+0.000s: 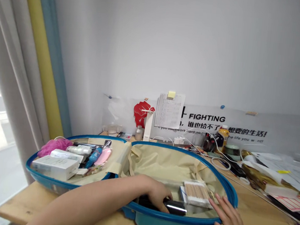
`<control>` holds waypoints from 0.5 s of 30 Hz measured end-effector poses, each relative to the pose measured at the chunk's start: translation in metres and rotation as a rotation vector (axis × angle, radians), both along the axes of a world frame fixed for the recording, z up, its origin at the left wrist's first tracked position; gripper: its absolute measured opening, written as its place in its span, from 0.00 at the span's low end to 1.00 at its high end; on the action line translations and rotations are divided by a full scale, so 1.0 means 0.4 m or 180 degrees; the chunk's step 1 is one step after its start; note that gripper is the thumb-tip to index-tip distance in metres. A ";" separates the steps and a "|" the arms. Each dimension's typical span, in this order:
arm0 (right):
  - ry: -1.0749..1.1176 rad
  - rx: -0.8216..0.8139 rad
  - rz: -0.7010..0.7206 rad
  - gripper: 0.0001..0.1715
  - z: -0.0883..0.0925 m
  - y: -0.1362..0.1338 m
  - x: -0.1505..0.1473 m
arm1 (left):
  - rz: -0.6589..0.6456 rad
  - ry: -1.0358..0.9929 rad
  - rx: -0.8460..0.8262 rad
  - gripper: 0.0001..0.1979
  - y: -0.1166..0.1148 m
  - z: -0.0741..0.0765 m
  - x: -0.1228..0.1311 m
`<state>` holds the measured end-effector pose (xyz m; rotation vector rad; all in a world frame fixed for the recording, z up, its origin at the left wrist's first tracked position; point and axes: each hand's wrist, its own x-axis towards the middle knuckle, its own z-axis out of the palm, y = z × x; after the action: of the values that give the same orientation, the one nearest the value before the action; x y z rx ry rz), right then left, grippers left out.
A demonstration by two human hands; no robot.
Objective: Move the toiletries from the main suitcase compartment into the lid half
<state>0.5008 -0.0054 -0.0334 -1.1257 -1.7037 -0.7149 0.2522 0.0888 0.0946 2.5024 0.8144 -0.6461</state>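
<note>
A blue open suitcase (155,218) with beige lining lies on the wooden table. My left hand (157,195) reaches into its right half and rests on a black glossy object (176,207) near the front wall. My right hand (228,221) lies flat on the suitcase rim with fingers spread, its fingertips next to a clear box of cotton swabs (196,192). The left half holds a white box (55,167), a pink bath sponge (54,145), and several tubes and bottles (93,155).
Behind the suitcase stand a white lamp post (147,126), a small bottle (138,132), cables and a yellow-capped bottle (223,134). Papers and books (274,175) pile at the right. Curtains (31,64) and a window are at the left.
</note>
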 end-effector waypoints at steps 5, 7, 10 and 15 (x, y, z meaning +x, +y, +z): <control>0.0060 0.0062 -0.0005 0.22 -0.006 0.005 0.000 | 0.0141 0.0089 -0.0165 0.41 -0.010 -0.001 -0.012; 0.0052 0.0059 0.0015 0.22 -0.010 0.009 0.004 | 0.0211 0.0108 -0.0197 0.41 -0.012 0.002 -0.020; -0.0041 0.0041 0.0065 0.22 -0.014 0.014 0.010 | 0.0300 0.0048 -0.0153 0.41 -0.012 0.012 -0.034; -0.0037 0.0106 0.0121 0.24 -0.020 0.020 0.012 | 0.0467 -0.0353 0.0188 0.32 -0.021 0.083 -0.105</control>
<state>0.5057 0.0026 -0.0412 -1.0653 -1.7125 -0.7250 0.2102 0.0803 0.1276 2.4768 0.9772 -0.4356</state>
